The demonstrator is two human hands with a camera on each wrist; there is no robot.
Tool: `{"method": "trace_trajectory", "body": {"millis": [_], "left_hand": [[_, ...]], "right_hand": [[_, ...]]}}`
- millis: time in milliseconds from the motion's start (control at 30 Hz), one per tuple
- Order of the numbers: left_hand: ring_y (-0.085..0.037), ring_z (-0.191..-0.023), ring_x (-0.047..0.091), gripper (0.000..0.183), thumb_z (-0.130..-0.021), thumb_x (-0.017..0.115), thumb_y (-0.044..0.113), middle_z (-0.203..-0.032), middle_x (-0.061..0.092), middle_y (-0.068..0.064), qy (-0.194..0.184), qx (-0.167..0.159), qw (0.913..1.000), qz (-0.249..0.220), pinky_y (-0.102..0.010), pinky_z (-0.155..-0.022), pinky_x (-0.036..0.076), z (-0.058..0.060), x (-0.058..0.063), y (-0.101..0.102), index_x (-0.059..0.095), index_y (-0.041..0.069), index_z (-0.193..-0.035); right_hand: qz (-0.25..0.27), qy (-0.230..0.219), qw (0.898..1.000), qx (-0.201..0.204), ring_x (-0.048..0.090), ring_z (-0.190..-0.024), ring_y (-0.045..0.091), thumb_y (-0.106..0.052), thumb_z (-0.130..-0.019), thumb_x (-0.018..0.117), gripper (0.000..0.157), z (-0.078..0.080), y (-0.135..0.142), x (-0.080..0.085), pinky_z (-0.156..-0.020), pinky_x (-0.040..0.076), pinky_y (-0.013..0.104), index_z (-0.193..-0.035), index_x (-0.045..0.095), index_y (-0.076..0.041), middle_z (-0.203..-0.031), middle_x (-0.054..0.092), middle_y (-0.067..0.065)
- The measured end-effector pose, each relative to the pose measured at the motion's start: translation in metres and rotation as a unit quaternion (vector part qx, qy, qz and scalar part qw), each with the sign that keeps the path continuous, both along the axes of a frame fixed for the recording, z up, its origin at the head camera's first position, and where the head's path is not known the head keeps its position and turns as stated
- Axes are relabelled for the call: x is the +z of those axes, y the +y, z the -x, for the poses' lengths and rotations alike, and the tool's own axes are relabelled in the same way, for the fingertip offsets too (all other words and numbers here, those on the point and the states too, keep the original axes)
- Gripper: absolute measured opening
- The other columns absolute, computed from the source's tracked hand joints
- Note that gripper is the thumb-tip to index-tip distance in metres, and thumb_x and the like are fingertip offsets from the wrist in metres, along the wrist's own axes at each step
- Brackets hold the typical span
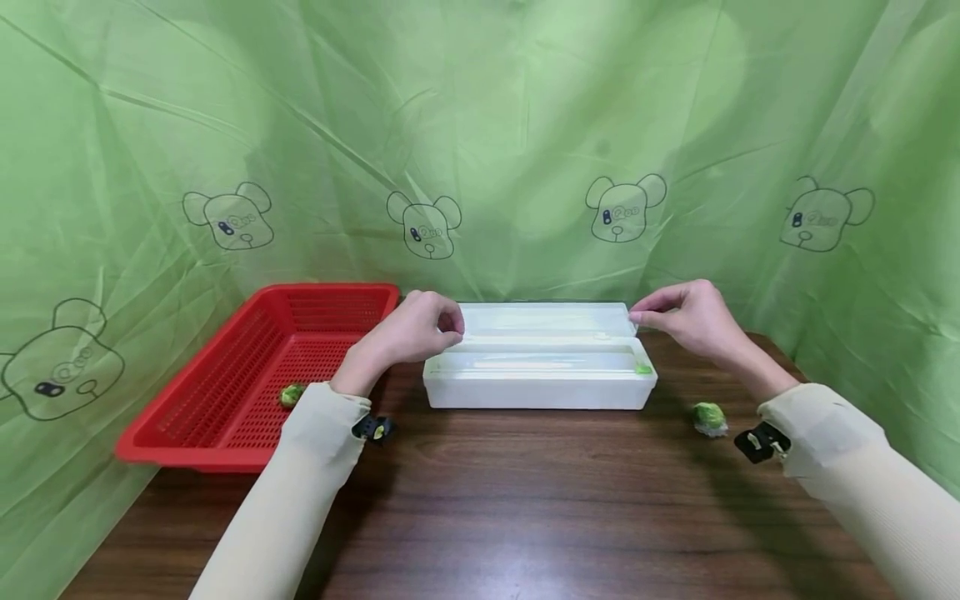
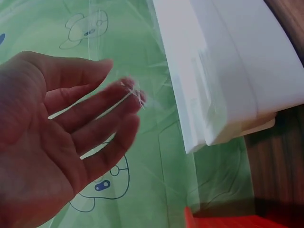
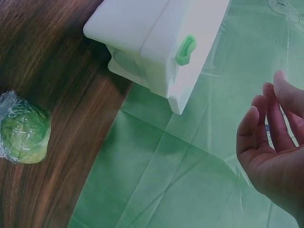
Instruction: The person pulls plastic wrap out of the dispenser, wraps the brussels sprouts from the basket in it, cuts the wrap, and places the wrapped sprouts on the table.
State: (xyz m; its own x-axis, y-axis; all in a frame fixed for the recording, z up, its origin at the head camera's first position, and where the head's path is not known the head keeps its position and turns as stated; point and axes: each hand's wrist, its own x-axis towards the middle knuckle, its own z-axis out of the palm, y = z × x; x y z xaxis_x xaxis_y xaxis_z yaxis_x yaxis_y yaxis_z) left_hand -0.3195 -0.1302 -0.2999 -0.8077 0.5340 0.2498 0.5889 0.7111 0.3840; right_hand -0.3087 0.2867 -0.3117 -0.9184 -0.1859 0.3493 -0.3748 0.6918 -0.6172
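A long white cling film dispenser lies on the table with its lid raised at the back. At its right end is a small green slider. My left hand is by the left end of the lid, fingers loosely bent. In the left wrist view, a crumpled wisp of clear film clings to its fingertips, with the thumb apart. My right hand is at the lid's right corner, thumb and forefinger tips close together; I cannot tell whether they pinch clear film.
A red perforated basket stands at the left with a small green vegetable in it. A film-wrapped green vegetable lies on the brown wooden table at the right. Green printed cloth hangs behind and on both sides.
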Motion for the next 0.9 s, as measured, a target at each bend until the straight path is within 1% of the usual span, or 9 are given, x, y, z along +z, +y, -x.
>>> {"method": "trace_trajectory", "body": {"millis": [133,267,333,400,500,567,633,767,900], "left_hand": [[-0.013,-0.072,0.064,0.011,-0.089,0.076,0.003,-0.074,0.07,0.005,0.02,0.013,0.9995,-0.02,-0.034,-0.071,0.053,0.002,0.0,-0.001,0.077,0.013,-0.083],[-0.013,-0.076,0.067,0.01,-0.088,0.08,0.003,-0.076,0.073,0.004,0.041,0.018,0.9983,-0.037,-0.035,-0.074,0.054,0.005,-0.001,-0.001,0.079,0.012,-0.083],[-0.014,-0.08,0.069,0.008,-0.09,0.077,0.004,-0.08,0.074,0.003,0.037,0.015,0.9985,-0.037,-0.035,-0.077,0.054,0.006,-0.002,-0.001,0.077,0.011,-0.085],[-0.015,-0.08,0.069,0.006,-0.092,0.072,0.006,-0.082,0.074,0.001,0.024,0.009,0.9991,-0.035,-0.036,-0.077,0.054,0.006,-0.003,-0.001,0.073,0.009,-0.088],[-0.015,-0.077,0.068,0.005,-0.097,0.066,0.005,-0.085,0.075,-0.004,-0.001,0.003,0.9992,-0.041,-0.036,-0.074,0.054,0.007,-0.003,0.0,0.066,0.009,-0.093],[-0.015,-0.075,0.067,0.006,-0.099,0.066,0.004,-0.085,0.076,-0.006,-0.006,0.005,0.9988,-0.048,-0.036,-0.072,0.053,0.007,-0.003,-0.001,0.065,0.009,-0.094],[-0.014,-0.076,0.067,0.007,-0.098,0.068,0.003,-0.086,0.076,-0.007,0.004,0.008,0.9984,-0.055,-0.035,-0.072,0.053,0.008,-0.002,-0.002,0.068,0.009,-0.094],[-0.014,-0.075,0.066,0.007,-0.095,0.075,0.003,-0.081,0.074,-0.001,0.03,0.014,0.9972,-0.066,-0.035,-0.073,0.054,0.008,0.002,-0.004,0.076,0.009,-0.092],[-0.016,-0.075,0.065,0.007,-0.095,0.076,0.004,-0.08,0.072,0.001,0.031,0.015,0.9969,-0.071,-0.035,-0.071,0.054,0.009,0.005,-0.004,0.077,0.01,-0.091]], "right_hand": [[0.0,-0.003,1.0,0.001,0.069,-0.084,0.01,-0.021,-0.094,0.083,0.017,-0.001,-0.001,0.003,-0.068,0.051,0.02,-0.103,0.084,-0.006,-0.098,0.079,0.011],[-0.003,-0.007,1.0,-0.003,0.068,-0.083,0.009,-0.023,-0.094,0.083,0.018,-0.001,-0.002,0.006,-0.067,0.051,0.022,-0.103,0.084,-0.007,-0.098,0.079,0.01],[-0.005,-0.009,1.0,-0.004,0.068,-0.083,0.008,-0.023,-0.094,0.084,0.019,-0.001,-0.001,0.007,-0.067,0.051,0.022,-0.104,0.084,-0.007,-0.097,0.079,0.009],[-0.006,-0.009,1.0,-0.005,0.067,-0.082,0.007,-0.024,-0.094,0.084,0.02,-0.001,-0.001,0.008,-0.066,0.051,0.022,-0.104,0.084,-0.007,-0.097,0.079,0.01],[-0.001,-0.01,1.0,-0.005,0.068,-0.082,0.009,-0.023,-0.093,0.084,0.021,0.0,-0.001,0.009,-0.066,0.052,0.022,-0.105,0.083,-0.006,-0.098,0.079,0.011],[0.003,-0.013,1.0,-0.006,0.068,-0.084,0.012,-0.023,-0.093,0.084,0.022,0.0,-0.001,0.011,-0.065,0.052,0.022,-0.106,0.083,-0.006,-0.099,0.079,0.011],[0.005,-0.013,1.0,-0.008,0.068,-0.085,0.014,-0.024,-0.093,0.085,0.023,-0.001,-0.001,0.013,-0.065,0.051,0.023,-0.106,0.083,-0.006,-0.099,0.079,0.01],[0.004,-0.009,1.0,-0.014,0.067,-0.085,0.014,-0.025,-0.092,0.085,0.022,-0.002,-0.002,0.017,-0.064,0.05,0.023,-0.105,0.084,-0.007,-0.098,0.08,0.008],[0.006,-0.009,1.0,-0.018,0.067,-0.084,0.015,-0.024,-0.092,0.085,0.022,-0.004,-0.002,0.021,-0.064,0.05,0.024,-0.105,0.084,-0.006,-0.098,0.08,0.008]]}}
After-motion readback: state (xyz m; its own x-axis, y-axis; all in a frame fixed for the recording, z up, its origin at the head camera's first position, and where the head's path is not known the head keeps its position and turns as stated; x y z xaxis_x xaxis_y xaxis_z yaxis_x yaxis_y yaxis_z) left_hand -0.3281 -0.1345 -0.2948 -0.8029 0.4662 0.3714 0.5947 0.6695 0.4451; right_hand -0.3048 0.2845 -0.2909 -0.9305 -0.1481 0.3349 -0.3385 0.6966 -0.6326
